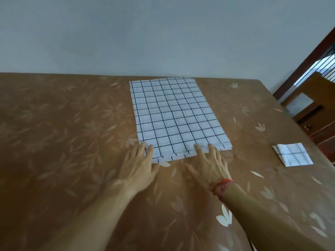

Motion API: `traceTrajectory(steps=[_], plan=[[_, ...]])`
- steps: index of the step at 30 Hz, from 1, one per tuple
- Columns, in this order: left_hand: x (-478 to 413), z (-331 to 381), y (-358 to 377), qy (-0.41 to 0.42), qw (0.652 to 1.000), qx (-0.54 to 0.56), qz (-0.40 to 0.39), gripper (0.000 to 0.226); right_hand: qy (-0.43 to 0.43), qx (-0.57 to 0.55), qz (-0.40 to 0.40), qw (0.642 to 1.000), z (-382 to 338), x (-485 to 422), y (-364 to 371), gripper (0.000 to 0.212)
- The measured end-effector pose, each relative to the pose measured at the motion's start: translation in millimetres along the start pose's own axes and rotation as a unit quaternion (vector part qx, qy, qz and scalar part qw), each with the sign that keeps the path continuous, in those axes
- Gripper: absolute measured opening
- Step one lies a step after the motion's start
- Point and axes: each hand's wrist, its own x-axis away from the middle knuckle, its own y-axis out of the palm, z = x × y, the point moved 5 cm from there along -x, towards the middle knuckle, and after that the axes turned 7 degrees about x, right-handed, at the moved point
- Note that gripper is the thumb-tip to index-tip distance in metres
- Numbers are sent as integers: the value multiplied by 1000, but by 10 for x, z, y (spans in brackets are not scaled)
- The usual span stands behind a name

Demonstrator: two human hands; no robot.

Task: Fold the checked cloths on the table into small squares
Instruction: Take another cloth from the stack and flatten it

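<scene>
The left hand [139, 163] lies flat with straight, spread fingers, its fingertips on the near left corner of the large white cloth with a black grid [172, 115]. The right hand [210, 163], with a red thread band [222, 187] at the wrist, is spread the same way, fingertips on the cloth's near edge further right. Neither hand pinches anything. The cloth lies as a long rectangle running away to the wall on the brown leaf-patterned table cover [54, 124]. A small folded checked square [291, 154] sits well apart to the right, apparently finished.

The near edge shows two layers, slightly offset. If the fingers catch only the top layer, the cloth would probably open rather than fold, and uneven pulls from the two hands could skew the next crease. The thin cloth may also slide on the cover.

Whether the fingertips press down or merely rest is unclear. The layer count is uncertain. Brown wooden furniture [308, 109] at the right is cut off.
</scene>
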Motion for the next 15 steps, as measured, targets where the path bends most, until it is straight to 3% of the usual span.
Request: traceTrajectory(steps=[1, 2, 4, 7, 15], plan=[[-71, -13, 50, -3, 1000, 5, -3, 66, -8, 40, -23, 999, 22, -184, -26, 46], [-133, -21, 96, -6, 1000, 8, -9, 65, -4, 3, -9, 1000, -22, -238, -86, 44], [-236, -24, 173, -6, 1000, 3, -15, 63, -26, -17, 79, 996, -36, -539, -160, 49], [-330, -28, 253, -8, 1000, 2, -17, 61, -72, 73, 231, 968, -94, -774, -197, 72], [-322, 47, 237, -8, 1000, -12, -13, 63, -91, 124, 267, 951, -27, -859, -216, 73]])
